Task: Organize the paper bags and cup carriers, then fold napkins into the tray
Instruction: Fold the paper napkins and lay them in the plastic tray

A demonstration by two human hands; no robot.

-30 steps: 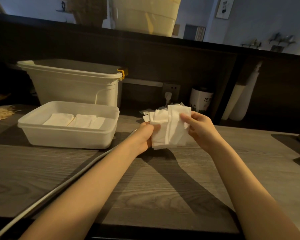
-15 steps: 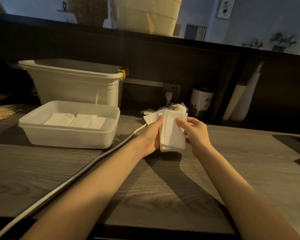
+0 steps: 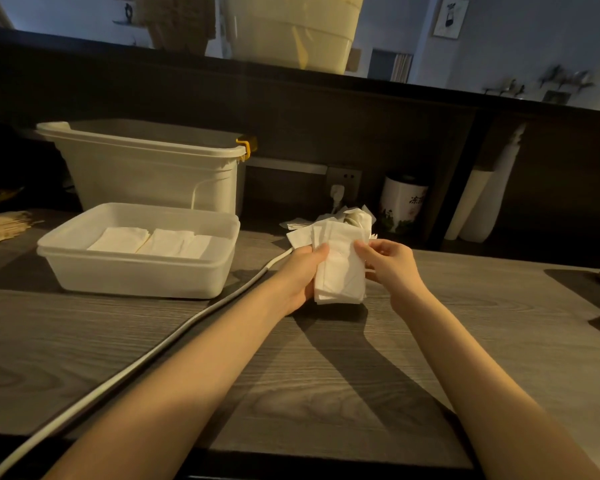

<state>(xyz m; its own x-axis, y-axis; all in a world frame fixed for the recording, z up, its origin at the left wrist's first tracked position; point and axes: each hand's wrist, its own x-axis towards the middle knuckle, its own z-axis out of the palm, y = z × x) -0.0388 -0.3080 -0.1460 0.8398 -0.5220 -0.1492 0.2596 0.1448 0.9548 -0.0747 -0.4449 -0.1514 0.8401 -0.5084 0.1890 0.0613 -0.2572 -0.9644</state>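
- Holding a stack of white napkins (image 3: 338, 268) above the wooden counter (image 3: 326, 393), the person works with both bare hands just right of the counter's centre.
- Left hand (image 3: 300, 275): fingers curled round the left edge of the stack, thumb laid on its front face.
- Right hand (image 3: 390, 263): thumb and fingertips pinch the right edge of the stack near its top.
- The stack stands roughly upright; its upper corners fan out unevenly to the left.
- Tray (image 3: 146, 275): white plastic, resting on the counter to the left of the hands, well apart from them. Folded napkins (image 3: 149, 240) lie flat inside it in a row.
- Loose napkin pile (image 3: 343, 218): lies on the counter just behind the held stack.
- Large white bin (image 3: 153, 171) with a yellow clip stands behind the tray.
- White cable (image 3: 153, 355) runs along the counter beside the left forearm.
- White jar (image 3: 400, 202) stands against the back panel, right of a wall socket (image 3: 343, 181).
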